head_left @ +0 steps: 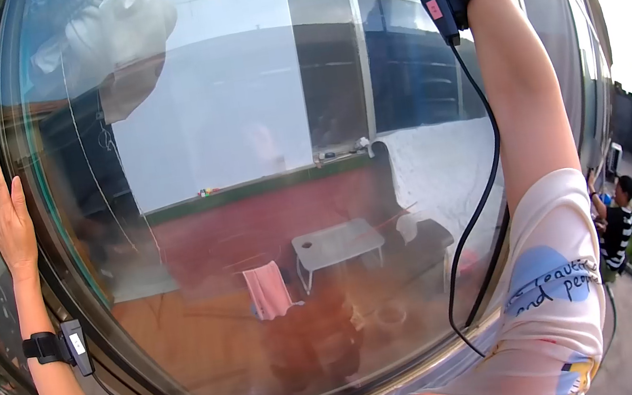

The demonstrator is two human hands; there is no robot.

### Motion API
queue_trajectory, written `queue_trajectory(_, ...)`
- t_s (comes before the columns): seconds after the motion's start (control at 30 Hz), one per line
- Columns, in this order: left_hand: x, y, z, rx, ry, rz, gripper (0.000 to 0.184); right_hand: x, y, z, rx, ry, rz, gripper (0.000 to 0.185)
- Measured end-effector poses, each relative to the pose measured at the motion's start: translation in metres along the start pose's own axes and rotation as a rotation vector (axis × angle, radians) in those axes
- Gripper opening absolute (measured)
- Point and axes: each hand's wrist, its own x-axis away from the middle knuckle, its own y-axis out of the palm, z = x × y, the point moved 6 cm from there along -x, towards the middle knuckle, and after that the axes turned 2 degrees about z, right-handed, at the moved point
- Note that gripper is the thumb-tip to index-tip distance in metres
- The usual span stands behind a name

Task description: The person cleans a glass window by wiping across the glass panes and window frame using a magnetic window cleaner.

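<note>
My left hand (pixel 7 217) lies flat against the dark window frame (pixel 36 239) at the left, fingers stretched upward and holding nothing. My right arm reaches up along the right side of the large glass pane (pixel 214 115); the hand itself is cut off by the top edge, so its fingers and anything in them are hidden. A black strap with a small device (pixel 440 14) sits on the right wrist, and a similar device (pixel 77 346) is on the left wrist. Black cables hang from both.
Through the glass show a small folding table (pixel 338 245), a pink cloth (pixel 268 290) and a white sheet (pixel 442 166). Outside at the right, a person in a striped top (pixel 617 230) is low down beside the wall. A ledge runs under the pane.
</note>
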Motion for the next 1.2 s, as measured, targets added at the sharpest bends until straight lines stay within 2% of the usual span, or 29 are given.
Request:
queue_trajectory(0.07,0.001,0.000,-0.002,-0.019,0.023,0.003,0.050,0.027,-0.030,0.040,0.032,0.154,-0.007,0.060)
queue_trajectory(0.17,0.003,0.002,-0.009,-0.048,0.034,-0.005,0.050,0.057,-0.054,0.098,0.010,0.096,0.016,0.060)
queue_trajectory(0.23,0.002,0.002,-0.011,-0.008,0.023,-0.002,0.050,0.081,-0.073,0.115,0.086,0.132,-0.021,0.059)
queue_trajectory(0.27,0.001,0.001,-0.011,-0.011,0.054,0.010,0.050,0.101,-0.085,0.121,0.072,0.241,-0.041,0.059)
queue_trajectory(0.3,-0.001,0.000,-0.010,-0.012,0.084,0.025,0.050,0.108,-0.084,0.166,0.062,0.213,0.054,0.056)
queue_trajectory(0.37,0.000,0.001,-0.011,-0.043,0.119,0.036,0.051,0.132,-0.085,0.194,0.092,-0.017,0.051,0.061)
queue_trajectory(0.5,0.010,0.017,-0.032,0.030,0.067,-0.031,0.051,0.240,-0.106,0.137,0.147,0.054,0.114,0.059)
queue_trajectory(0.53,0.027,0.034,-0.063,0.058,0.079,-0.025,0.051,0.276,-0.110,0.109,0.091,0.105,0.115,0.058)
queue_trajectory(0.6,0.062,0.086,-0.131,-0.381,0.206,-0.194,0.044,0.354,-0.128,0.072,0.151,0.137,0.085,0.051)
queue_trajectory(0.7,0.063,0.088,-0.126,-0.453,0.244,-0.206,0.048,0.499,-0.151,0.035,0.176,0.226,0.004,0.050)
queue_trajectory(0.77,0.063,0.092,-0.121,-0.497,0.251,-0.208,0.054,0.608,-0.167,0.009,0.130,0.426,-0.052,0.053)
queue_trajectory(0.9,0.048,0.080,-0.095,-0.454,0.262,-0.213,0.045,0.812,-0.180,-0.034,0.055,0.994,-0.045,0.059)
queue_trajectory(0.97,0.017,0.038,-0.035,-0.162,0.195,-0.063,0.039,0.825,-0.173,-0.057,0.115,1.068,-0.084,0.061)
queue_trajectory(1.03,0.007,0.024,-0.022,-0.021,0.153,0.016,0.040,0.771,-0.158,-0.060,0.081,0.986,0.026,0.059)
queue_trajectory(1.1,0.009,0.024,-0.021,-0.031,0.153,0.013,0.040,0.668,-0.144,-0.061,0.084,0.735,0.029,0.052)
queue_trajectory(1.13,0.010,0.024,-0.020,-0.034,0.153,0.011,0.041,0.607,-0.137,-0.066,0.074,0.541,0.047,0.051)
queue_trajectory(1.2,0.011,0.025,-0.020,-0.056,0.161,0.008,0.042,0.496,-0.123,-0.063,0.077,0.331,0.050,0.048)
